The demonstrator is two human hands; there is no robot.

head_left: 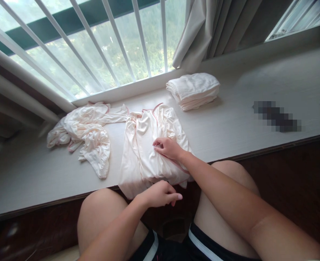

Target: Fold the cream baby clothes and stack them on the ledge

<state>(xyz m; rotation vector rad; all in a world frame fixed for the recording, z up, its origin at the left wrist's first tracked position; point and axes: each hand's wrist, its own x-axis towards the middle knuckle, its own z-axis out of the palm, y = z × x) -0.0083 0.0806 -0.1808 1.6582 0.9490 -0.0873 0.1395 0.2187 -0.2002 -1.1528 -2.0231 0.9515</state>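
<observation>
A cream pajama top (146,159) with pink piping lies spread on the window ledge in front of me, partly folded and wrinkled. Its lower edge hangs over the front of the ledge. On the right part of its front rests my right hand (167,148), fingers curled and pinched at the fabric beside the piping. My left hand (160,194) hovers by the garment's lower edge, holding nothing, its thumb apart from loosely bent fingers. Some of the left fingers are hidden behind the hand.
A crumpled cream garment with pink piping (86,127) lies to the left. Behind on the right sits a folded stack of cream cloth (192,90). A blurred dark object (276,116) is farther right on the ledge (238,123). Curtains (195,32) and a barred window stand behind.
</observation>
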